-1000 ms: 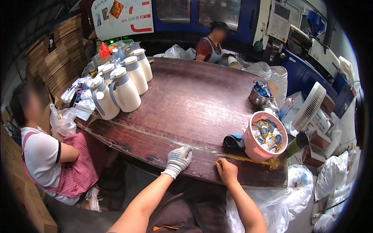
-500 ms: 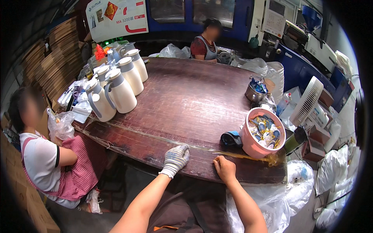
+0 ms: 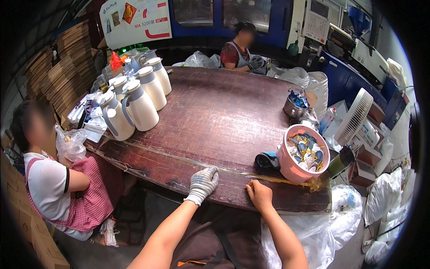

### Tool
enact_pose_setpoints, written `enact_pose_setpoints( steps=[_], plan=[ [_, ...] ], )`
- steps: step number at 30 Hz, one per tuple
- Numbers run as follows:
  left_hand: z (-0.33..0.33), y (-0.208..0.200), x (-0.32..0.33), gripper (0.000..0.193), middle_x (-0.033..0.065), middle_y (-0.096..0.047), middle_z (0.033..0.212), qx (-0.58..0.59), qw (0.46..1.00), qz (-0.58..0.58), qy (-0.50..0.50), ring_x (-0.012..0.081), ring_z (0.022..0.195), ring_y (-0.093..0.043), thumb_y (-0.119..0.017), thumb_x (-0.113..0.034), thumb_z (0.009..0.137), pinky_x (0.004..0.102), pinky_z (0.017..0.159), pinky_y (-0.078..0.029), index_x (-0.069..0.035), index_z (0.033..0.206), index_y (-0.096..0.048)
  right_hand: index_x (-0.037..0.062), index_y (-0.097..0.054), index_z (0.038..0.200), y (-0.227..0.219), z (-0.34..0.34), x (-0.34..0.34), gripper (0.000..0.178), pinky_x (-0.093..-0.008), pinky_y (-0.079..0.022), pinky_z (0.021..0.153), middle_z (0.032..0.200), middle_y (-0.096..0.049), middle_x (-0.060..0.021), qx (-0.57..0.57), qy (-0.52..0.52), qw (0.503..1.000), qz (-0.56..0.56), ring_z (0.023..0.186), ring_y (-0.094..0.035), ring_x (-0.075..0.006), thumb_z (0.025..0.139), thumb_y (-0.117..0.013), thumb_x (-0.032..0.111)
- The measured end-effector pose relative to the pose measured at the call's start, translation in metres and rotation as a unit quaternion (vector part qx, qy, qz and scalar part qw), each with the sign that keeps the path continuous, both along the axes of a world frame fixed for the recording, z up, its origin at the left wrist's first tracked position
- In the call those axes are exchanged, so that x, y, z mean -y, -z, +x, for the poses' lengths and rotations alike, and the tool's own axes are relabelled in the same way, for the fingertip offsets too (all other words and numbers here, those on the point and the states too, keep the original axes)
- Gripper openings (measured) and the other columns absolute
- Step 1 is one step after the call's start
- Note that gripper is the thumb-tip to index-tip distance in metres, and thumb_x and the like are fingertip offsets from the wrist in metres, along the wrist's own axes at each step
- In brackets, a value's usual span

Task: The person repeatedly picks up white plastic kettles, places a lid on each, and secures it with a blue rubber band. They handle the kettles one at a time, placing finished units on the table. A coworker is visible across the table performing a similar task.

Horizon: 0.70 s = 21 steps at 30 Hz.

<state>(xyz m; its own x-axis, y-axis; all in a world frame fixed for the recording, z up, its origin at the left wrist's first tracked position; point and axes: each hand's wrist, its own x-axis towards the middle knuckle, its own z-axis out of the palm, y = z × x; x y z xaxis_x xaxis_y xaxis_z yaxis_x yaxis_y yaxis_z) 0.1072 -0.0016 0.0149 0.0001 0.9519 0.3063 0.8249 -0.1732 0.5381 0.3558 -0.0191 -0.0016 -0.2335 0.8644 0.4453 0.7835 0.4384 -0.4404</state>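
My left hand (image 3: pixel 203 183) wears a striped grey-white work glove and lies curled on the near edge of the brown table (image 3: pixel 215 112), with nothing seen in it. My bare right hand (image 3: pixel 260 195) rests closed on the same edge, a little to the right, its thumb side to the left; it too shows nothing held. Close to the right hand are a dark pouch-like thing with blue trim (image 3: pixel 267 160) and a pink bucket (image 3: pixel 292 166) filled with dark blue, white and yellow small parts.
Several cream jugs with grey lids (image 3: pixel 142 107) stand at the table's left. A metal pot (image 3: pixel 293 109) holds blue packets at the right. One person (image 3: pixel 58 188) sits at the left, another (image 3: pixel 236 49) at the far side. A white fan (image 3: pixel 356 114) stands beyond the bucket.
The far person's gloved hand has come into clearer view and the forearm has shifted. My own hands stay where they were.
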Motion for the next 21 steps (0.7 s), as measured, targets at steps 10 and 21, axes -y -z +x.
enact_pose_setpoints(
  steps=[10, 21],
  plan=[
    [0.0021, -0.0018, -0.001, 0.02, 0.0147, -0.068, 0.093, -0.013, 1.0, -0.003, -0.001, 0.0352, 0.086, -0.065, -0.057, -0.025, 0.087, 0.0463, 0.076, -0.051, -0.012, 0.098, -0.065, 0.0117, -0.061, 0.09, -0.0031, -0.0007, 0.0009, 0.015, -0.0406, -0.05, 0.057, 0.072, -0.067, -0.0098, -0.004, -0.002, 1.0, -0.002, 0.065, -0.066, -0.0295, 0.084, -0.07, 0.022],
    [0.0003, 0.0021, -0.0021, 0.02, 0.0149, -0.068, 0.093, -0.024, 1.0, -0.007, -0.003, 0.0351, 0.087, -0.065, -0.056, -0.026, 0.088, 0.0461, 0.078, -0.051, -0.012, 0.099, -0.065, 0.0136, -0.066, 0.1, 0.0007, -0.0009, 0.0005, 0.02, -0.0392, -0.052, 0.058, 0.076, -0.067, -0.0089, -0.006, -0.013, 0.998, 0.058, 0.067, -0.066, -0.027, 0.081, -0.067, 0.012]
  ],
)
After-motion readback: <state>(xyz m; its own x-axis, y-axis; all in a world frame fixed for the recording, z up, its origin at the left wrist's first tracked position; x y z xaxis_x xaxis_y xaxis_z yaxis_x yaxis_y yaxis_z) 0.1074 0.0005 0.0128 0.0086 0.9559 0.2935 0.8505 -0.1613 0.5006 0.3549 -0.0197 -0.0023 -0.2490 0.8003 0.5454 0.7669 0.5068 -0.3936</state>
